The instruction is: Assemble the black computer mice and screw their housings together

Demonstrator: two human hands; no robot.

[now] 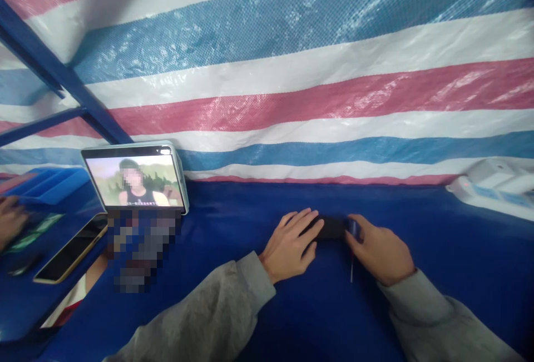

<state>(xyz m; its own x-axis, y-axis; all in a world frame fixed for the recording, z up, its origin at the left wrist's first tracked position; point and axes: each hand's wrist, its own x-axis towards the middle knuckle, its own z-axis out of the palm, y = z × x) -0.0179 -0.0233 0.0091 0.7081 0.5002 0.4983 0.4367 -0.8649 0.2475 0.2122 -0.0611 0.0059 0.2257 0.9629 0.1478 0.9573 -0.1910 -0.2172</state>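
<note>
My open left hand (291, 248) likely steadies the black block (332, 227) beside the blue cylinder (354, 229) my right hand (387, 251) pinches.

on the tabletop (233, 317), the block (332, 228) lies between the tablet (133, 181) on the left and the power strip (490, 192) at the far right. the phone (73, 248) is left of the tablet and nearer; the tray (56, 185) is at the far left. the sheet (292, 112) hangs behind.
</note>
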